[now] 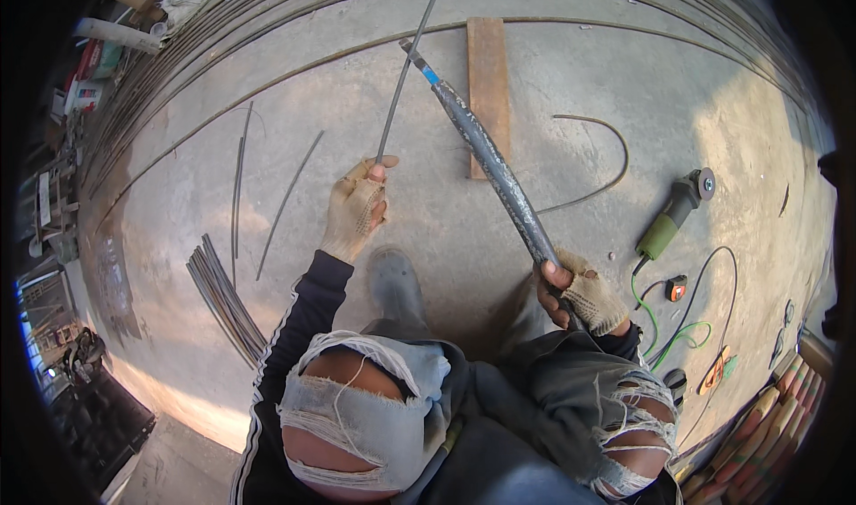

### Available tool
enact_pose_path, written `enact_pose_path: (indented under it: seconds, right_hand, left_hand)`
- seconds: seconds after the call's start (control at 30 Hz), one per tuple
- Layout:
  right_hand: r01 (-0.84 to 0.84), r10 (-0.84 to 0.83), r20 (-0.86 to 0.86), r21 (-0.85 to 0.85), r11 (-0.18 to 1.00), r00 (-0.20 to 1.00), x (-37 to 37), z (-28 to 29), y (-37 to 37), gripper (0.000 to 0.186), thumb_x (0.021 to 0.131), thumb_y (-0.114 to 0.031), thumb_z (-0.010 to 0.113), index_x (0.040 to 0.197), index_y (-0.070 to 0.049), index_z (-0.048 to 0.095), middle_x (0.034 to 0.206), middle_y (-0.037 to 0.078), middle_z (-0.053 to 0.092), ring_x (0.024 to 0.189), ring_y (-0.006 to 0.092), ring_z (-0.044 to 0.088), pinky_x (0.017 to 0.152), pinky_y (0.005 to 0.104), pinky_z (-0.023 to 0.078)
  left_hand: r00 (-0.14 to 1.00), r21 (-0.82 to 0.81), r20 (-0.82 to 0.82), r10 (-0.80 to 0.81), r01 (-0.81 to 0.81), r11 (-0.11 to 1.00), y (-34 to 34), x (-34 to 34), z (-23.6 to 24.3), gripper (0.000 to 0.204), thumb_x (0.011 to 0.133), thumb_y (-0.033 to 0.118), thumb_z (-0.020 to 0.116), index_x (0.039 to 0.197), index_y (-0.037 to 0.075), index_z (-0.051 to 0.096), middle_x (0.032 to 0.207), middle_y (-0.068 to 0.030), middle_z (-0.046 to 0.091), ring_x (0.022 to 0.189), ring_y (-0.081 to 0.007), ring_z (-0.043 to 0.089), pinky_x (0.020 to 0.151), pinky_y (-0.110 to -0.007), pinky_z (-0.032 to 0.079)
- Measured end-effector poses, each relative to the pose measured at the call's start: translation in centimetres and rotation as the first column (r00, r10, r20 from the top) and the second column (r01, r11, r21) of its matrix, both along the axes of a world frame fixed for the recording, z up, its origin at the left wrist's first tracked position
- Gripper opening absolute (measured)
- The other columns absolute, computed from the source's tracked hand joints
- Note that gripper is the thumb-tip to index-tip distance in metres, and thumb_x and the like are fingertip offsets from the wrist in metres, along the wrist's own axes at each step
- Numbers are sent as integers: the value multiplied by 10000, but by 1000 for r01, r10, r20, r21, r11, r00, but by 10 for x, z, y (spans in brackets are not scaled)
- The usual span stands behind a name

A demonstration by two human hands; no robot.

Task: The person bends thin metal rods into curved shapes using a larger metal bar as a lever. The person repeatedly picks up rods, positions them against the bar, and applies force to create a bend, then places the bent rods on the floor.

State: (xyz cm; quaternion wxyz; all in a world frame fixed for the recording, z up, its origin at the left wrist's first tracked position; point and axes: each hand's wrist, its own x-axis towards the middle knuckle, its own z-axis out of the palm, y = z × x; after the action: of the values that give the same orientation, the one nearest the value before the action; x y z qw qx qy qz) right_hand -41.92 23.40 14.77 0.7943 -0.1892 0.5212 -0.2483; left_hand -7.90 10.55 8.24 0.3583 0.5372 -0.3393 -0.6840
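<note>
My left hand (361,204), in a beige fingerless glove, pinches the lower end of a thin steel rod (393,104). The rod slants up and away to the far side. My right hand (580,293), gloved the same way, wraps round the near end of a long, dark, worn bar-bending lever (490,162) with a blue band near its far tip. That narrow metal tip meets the rod partway along; whether it grips the rod is too small to tell. Beneath the lever lies a rusty flat wooden or metal plank (487,59).
An angle grinder (670,215) and green cable lie at the right. A bent rod (624,162) rests beyond the lever. Cut rods (223,295) are bunched at the left, with loose ones nearby. Long bars (312,64) run along the far floor. Wooden pieces (758,443) lie lower right.
</note>
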Motion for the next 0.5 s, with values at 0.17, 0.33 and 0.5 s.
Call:
enact_pose_path:
  seconds: [0.17,0.33,0.5]
  right_hand:
    - [-19,19,-6,5,1000,1000,-1,6,-2,384,1061,-450,642,1018,-79,551,700,14,556,454,75,502,414,223,404]
    - [-33,33,-54,13,999,998,-1,12,-2,392,1056,-447,651,1101,-70,553,703,12,554,458,72,502,414,220,403]
    - [-100,98,-86,-10,995,991,-6,18,-3,430,1046,-468,660,1120,-58,555,702,8,557,465,75,509,419,218,404]
  left_hand:
    - [999,19,-24,-36,36,999,-5,10,-1,399,1087,292,595,1330,-23,626,648,73,441,410,-19,373,384,-206,308]
    - [994,-28,-60,-95,93,995,-17,19,-5,380,1087,239,565,1365,-18,602,649,60,452,401,-24,371,381,-204,308]
    - [994,-88,-43,-98,94,992,-36,10,-4,417,1090,300,596,1363,-15,623,653,74,454,422,-21,353,401,-210,293]
